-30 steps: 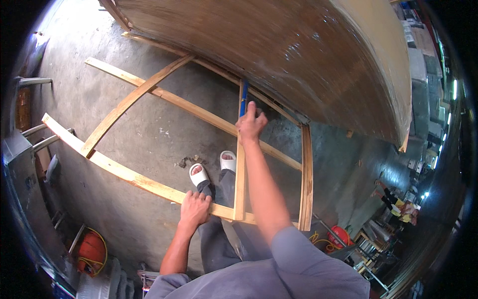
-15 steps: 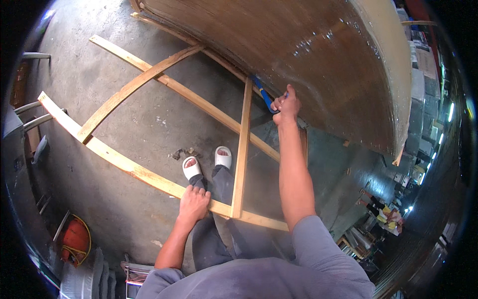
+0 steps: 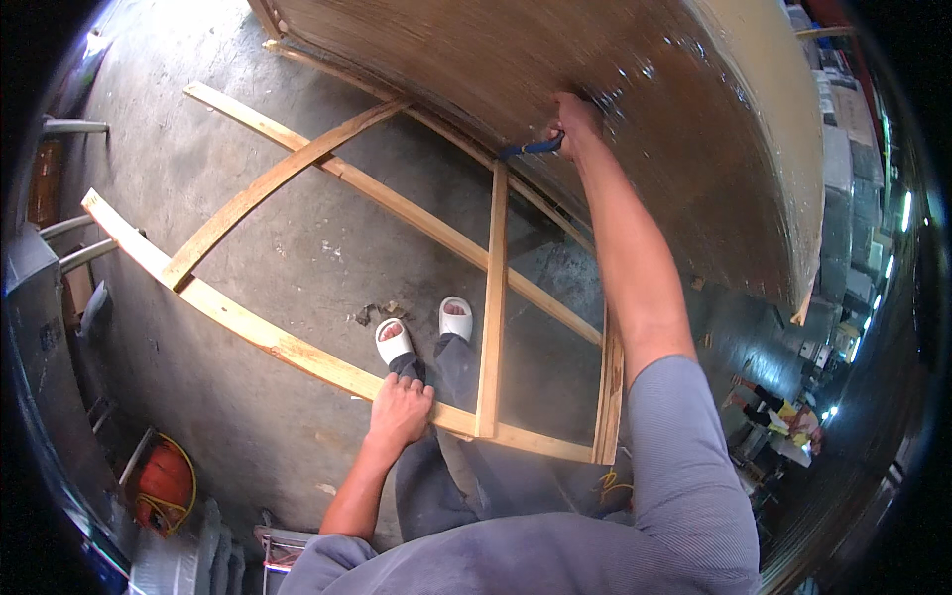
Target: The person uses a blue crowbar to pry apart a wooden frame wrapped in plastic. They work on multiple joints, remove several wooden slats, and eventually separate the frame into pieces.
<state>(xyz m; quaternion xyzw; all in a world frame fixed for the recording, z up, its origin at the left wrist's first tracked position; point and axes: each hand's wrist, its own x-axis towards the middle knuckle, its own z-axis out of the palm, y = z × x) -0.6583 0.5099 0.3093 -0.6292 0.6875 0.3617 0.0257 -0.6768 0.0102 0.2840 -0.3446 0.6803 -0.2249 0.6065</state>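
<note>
My left hand (image 3: pixel 402 409) is closed over the near rail of a wooden slat frame (image 3: pixel 317 359). Farther away, my right hand (image 3: pixel 578 124) grips a slim blue-handled hand tool (image 3: pixel 540 147); I cannot make out its exact kind. The tool's tip meets the far rail where a cross slat (image 3: pixel 492 297) joins it. Just behind that joint stands a large brown panel wrapped in clear film (image 3: pixel 446 59), and my right hand is close in front of it.
Concrete floor (image 3: pixel 248 397) shows through the frame, with my white slides (image 3: pixel 394 342) near its close rail. To the left are metal legs (image 3: pixel 84 253) and a red-orange object with a yellow cord (image 3: pixel 167 476). Another person (image 3: pixel 788 421) is far off at right.
My right hand has moved away from me and slightly right, swinging the blue handle from slanting toward me to nearly sideways. My left hand keeps its hold on the near rail.
</note>
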